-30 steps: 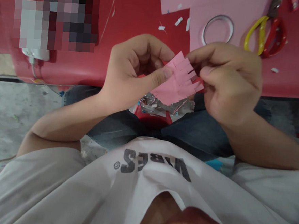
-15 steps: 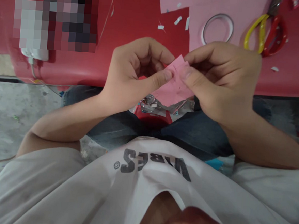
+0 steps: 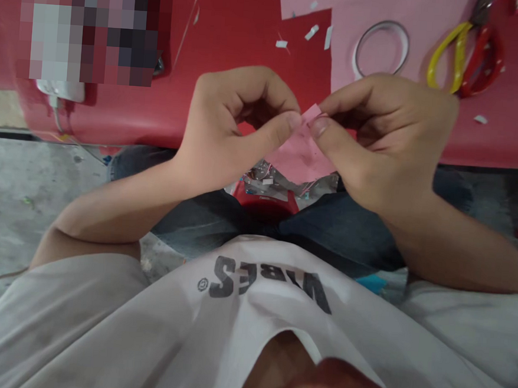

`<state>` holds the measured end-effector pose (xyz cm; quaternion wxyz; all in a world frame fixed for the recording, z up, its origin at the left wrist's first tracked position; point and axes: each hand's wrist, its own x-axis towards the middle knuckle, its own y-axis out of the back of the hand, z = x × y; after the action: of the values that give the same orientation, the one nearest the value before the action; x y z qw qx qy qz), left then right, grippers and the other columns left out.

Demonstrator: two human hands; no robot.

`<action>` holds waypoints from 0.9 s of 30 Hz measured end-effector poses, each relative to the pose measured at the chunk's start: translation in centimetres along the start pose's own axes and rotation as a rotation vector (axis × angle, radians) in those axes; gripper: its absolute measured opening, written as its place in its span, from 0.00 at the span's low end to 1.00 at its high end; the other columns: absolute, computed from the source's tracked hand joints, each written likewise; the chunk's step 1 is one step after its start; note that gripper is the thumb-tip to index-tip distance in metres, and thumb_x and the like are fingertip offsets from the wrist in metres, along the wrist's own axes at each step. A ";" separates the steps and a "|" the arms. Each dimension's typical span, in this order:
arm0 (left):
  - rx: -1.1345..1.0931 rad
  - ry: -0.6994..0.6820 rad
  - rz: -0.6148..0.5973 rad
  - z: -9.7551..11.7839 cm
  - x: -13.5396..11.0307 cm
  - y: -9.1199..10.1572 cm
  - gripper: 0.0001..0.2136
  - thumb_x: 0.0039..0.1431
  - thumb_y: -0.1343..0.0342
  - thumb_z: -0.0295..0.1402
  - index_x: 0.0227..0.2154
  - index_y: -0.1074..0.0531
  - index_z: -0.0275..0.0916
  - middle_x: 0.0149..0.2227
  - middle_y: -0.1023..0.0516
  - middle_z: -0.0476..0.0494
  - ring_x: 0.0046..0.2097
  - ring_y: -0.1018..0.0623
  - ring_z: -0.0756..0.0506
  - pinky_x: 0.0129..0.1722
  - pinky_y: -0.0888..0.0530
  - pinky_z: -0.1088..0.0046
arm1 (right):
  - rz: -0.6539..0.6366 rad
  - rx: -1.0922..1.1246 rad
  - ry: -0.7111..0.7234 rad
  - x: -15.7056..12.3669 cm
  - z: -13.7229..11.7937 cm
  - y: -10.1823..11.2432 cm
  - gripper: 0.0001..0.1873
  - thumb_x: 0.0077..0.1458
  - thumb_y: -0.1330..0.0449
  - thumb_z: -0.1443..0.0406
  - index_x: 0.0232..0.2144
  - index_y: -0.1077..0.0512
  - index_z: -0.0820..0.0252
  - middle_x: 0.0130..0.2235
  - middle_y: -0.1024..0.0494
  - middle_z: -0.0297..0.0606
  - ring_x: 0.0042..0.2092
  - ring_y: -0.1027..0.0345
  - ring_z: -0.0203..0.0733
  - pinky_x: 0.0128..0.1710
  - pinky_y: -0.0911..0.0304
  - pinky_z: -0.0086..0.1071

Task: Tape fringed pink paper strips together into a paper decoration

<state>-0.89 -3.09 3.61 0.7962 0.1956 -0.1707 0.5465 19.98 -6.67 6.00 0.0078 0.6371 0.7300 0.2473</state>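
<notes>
Between both hands is a small piece of pink paper [image 3: 303, 159], held up over the near edge of the red table, its lower part hanging above my lap. My left hand [image 3: 241, 128] pinches its upper left side between thumb and forefinger. With thumb and fingertips, my right hand [image 3: 378, 137] grips the upper right side. A narrow fold shows along the top between the two thumbs. The fingers behind the paper are partly hidden.
On the red table [image 3: 235, 27] lie larger pink sheets [image 3: 356, 6], a thin roll of tape [image 3: 404, 56], scissors [image 3: 459, 60] with yellow and red handles, and white paper scraps [image 3: 312, 32]. A white plugged-in device [image 3: 71, 90] sits at left, partly blurred out.
The thumbs have shifted toward the paper's top edge, and its upper corner now stands lower, with a folded strip showing there. Both hands keep their hold.
</notes>
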 end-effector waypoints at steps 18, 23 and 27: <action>-0.010 -0.059 0.112 -0.2 0.3 -0.4 0.12 0.56 0.26 0.40 0.26 0.20 0.39 0.20 0.26 0.48 0.19 0.35 0.55 0.13 0.48 0.76 | 0.039 -0.026 -0.020 0.1 0.1 -0.2 0.03 0.59 0.32 0.71 0.36 0.20 0.59 0.32 0.18 0.31 0.31 0.28 0.29 0.31 0.33 0.26; 0.009 0.004 0.137 -0.1 0.1 -0.6 0.14 0.53 0.25 0.45 0.25 0.21 0.42 0.19 0.27 0.47 0.18 0.37 0.53 0.12 0.51 0.71 | 0.067 -0.027 -0.017 0.0 -0.1 -0.3 0.03 0.60 0.33 0.71 0.37 0.20 0.60 0.33 0.19 0.30 0.31 0.28 0.28 0.32 0.31 0.26; -0.004 0.033 0.113 -0.2 0.1 -0.3 0.13 0.52 0.24 0.37 0.23 0.22 0.40 0.19 0.27 0.49 0.18 0.37 0.55 0.13 0.48 0.73 | 0.073 -0.025 0.011 -0.1 -0.2 -0.3 0.02 0.61 0.33 0.69 0.37 0.21 0.59 0.33 0.19 0.29 0.31 0.29 0.27 0.33 0.30 0.26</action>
<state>-0.57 -3.02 3.47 0.7671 0.1753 -0.1695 0.5934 19.68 -6.84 6.02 0.0028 0.6619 0.7031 0.2598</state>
